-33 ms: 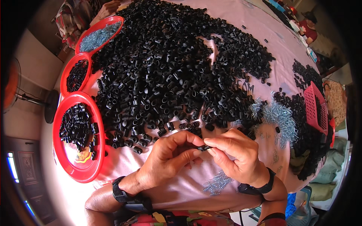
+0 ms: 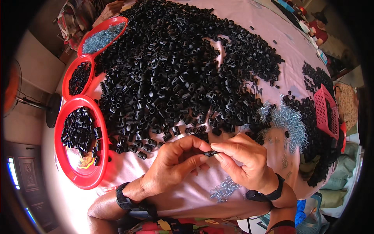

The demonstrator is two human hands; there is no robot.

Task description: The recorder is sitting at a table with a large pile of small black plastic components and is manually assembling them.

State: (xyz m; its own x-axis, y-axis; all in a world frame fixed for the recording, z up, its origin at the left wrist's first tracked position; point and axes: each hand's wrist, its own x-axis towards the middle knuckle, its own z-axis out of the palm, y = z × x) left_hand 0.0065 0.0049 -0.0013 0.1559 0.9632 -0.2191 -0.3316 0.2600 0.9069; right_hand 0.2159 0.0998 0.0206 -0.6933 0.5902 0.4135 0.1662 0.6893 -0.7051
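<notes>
Over the near edge of the table my two hands meet at a small black plastic cord lock (image 2: 210, 153). My left hand (image 2: 175, 160) pinches one end of it between thumb and forefinger. From the other side, the thumb and forefinger of my right hand (image 2: 249, 158) close on its tip. Fingers cover much of the piece, so its details are hidden. Just beyond my hands lies a big heap of black cord lock parts (image 2: 167, 74). Small metal springs (image 2: 225, 190) lie scattered on the cloth below my right hand.
Along the left stand a red plate (image 2: 70, 175) of finished-looking black pieces, a red bowl (image 2: 65, 80) of small black parts and a red tray (image 2: 125, 23) of springs. More springs (image 2: 290, 126) and a pink basket (image 2: 323, 113) are at right. Other people (image 2: 320, 31) sit farther off.
</notes>
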